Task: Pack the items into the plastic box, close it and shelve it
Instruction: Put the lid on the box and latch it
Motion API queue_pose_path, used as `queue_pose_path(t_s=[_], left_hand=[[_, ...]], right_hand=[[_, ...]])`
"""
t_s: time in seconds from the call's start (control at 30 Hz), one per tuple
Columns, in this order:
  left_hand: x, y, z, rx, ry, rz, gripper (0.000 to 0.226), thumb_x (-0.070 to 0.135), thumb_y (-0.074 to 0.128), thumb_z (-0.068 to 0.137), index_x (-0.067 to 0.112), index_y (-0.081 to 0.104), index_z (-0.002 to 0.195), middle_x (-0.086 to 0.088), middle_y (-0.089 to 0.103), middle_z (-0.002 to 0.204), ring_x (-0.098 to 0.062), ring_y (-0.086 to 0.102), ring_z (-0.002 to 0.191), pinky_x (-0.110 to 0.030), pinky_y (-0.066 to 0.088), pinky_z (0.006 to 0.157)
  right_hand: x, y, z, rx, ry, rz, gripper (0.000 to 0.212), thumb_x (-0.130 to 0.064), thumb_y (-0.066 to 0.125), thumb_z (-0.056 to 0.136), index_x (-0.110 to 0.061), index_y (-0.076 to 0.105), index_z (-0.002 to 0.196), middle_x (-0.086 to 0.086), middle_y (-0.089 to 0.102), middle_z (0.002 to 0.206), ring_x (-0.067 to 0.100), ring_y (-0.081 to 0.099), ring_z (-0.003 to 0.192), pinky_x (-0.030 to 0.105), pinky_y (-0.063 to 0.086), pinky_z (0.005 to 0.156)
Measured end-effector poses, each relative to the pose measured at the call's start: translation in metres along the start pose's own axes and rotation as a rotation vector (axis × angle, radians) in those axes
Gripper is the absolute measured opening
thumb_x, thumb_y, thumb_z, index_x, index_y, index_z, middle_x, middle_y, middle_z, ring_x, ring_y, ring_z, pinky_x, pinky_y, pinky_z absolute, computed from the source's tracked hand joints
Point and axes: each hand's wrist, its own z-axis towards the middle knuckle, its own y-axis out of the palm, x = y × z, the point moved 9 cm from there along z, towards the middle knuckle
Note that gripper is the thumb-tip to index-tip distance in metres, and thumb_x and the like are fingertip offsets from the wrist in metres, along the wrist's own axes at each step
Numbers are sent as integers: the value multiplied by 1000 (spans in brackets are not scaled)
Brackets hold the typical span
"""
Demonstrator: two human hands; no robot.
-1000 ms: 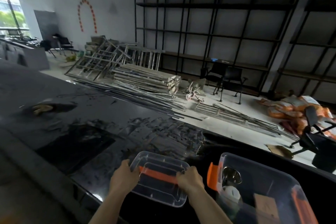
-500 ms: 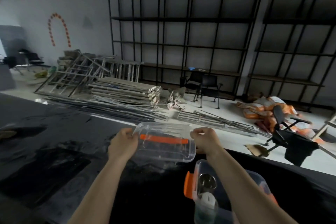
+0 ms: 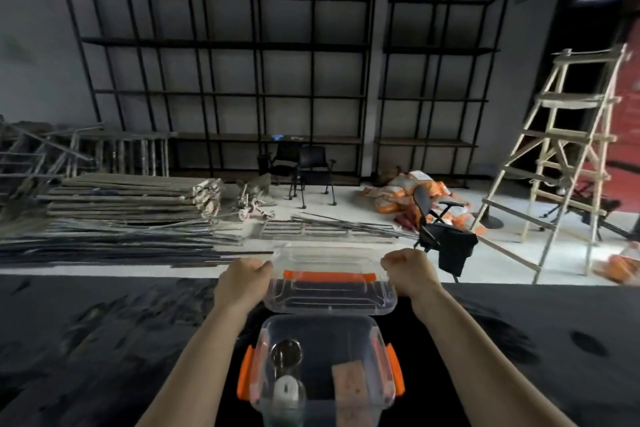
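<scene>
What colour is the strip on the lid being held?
Orange strip on the clear lid, seen in the head view.

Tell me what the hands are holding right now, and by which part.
Both hands hold the clear lid by its short ends: the left hand on its left edge, the right hand on its right edge, above the open box.

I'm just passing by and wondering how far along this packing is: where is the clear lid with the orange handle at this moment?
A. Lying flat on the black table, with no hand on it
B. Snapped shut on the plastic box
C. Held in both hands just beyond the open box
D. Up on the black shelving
C: the left hand and right hand grip the ends of the lid, while the plastic box sits open below with items inside.
</scene>
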Motion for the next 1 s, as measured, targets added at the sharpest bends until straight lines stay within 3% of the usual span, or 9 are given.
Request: queue_pose_path(t_s=[0.07,0.2,0.37,0.43,0.5,0.6,0.73,0.87,1.0], left_hand=[[5,4,-1,-12,-17,-4,28,21,58,85,16,55,57,-4,56,58,-27,59,69,-31,36,59],[11,-5,-2,25,7,-54,27,16,66,83,34,76,101,2,77,92,-21,69,89,-31,53,73],[9,-12,-9,49,-13,-408,15,27,59,95,32,71,87,1,75,97,-18,70,89,-34,52,73],[4,-7,-12,-9,-94,-558,31,42,51,98,23,75,92,-1,74,98,-20,70,88,-37,53,82],[0,-8,-15,-4,-142,-584,37,49,55,94,18,75,92,-1,71,94,-22,64,88,-41,49,87],[-11,-18,-18,78,-161,-565,17,21,77,78,18,70,93,-2,70,90,-19,63,82,-35,45,70],[-23,-18,-19,41,-181,-476,54,-1,76,71,21,65,118,-2,71,97,-15,68,81,-37,53,75],[-31,-13,-19,21,-142,-235,70,27,87,67,20,59,130,14,64,86,-10,65,85,-33,49,80],[-46,-1,-25,-5,-137,1,94,58,87,54,23,53,134,20,62,81,1,57,65,-23,42,63]], right_hand=[[0,-13,0,39,-10,9,17,-21,60,80,-16,76,82,6,75,91,26,68,88,32,53,80],[3,-21,-3,52,16,221,13,-20,65,82,-14,74,88,16,75,97,31,68,78,49,60,81],[8,-16,-2,0,113,519,29,-35,61,95,-7,69,96,12,70,85,29,70,66,44,61,73],[12,-10,-2,-17,163,557,33,-40,64,93,-6,68,92,11,71,82,30,70,63,44,62,77],[14,-4,-3,-26,154,519,28,-29,75,86,-3,70,93,13,75,83,30,74,66,45,62,82],[18,-2,-7,-17,130,383,42,-10,86,71,-4,70,109,8,76,65,28,77,69,50,59,90],[18,6,-12,-54,91,259,49,-14,92,64,-1,73,107,14,75,82,29,74,75,36,59,75],[21,7,-26,-20,3,-42,26,-39,92,65,-18,77,71,-9,70,63,5,62,61,22,46,54],[36,8,-39,-12,-21,-234,28,-45,79,77,-23,78,61,-6,70,58,12,63,56,22,40,46]])
